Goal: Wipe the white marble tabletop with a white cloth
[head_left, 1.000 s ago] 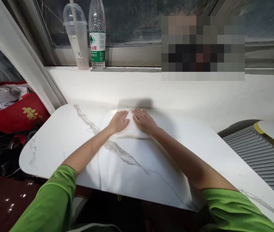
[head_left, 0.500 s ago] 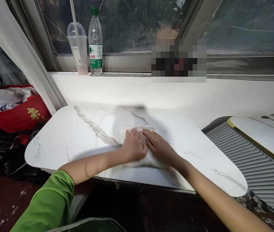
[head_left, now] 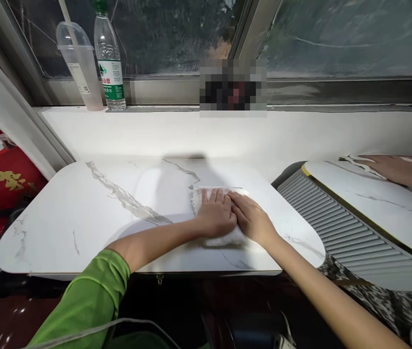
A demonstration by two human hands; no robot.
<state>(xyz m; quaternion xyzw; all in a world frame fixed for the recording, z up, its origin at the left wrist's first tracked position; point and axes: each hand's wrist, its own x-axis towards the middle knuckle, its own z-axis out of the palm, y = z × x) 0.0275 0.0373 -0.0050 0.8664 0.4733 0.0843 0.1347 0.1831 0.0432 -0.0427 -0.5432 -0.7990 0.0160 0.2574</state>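
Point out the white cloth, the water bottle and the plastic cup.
white cloth (head_left: 197,198): head view, on its bare far-left corner beyond the fingers.
water bottle (head_left: 112,80): head view, on its green and white label.
plastic cup (head_left: 83,72): head view, on its clear side wall below the dome lid.

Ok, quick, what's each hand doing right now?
Left hand: open, flat, pressing down on the white cloth on the table.
Right hand: open, flat on the same cloth, beside the left hand.
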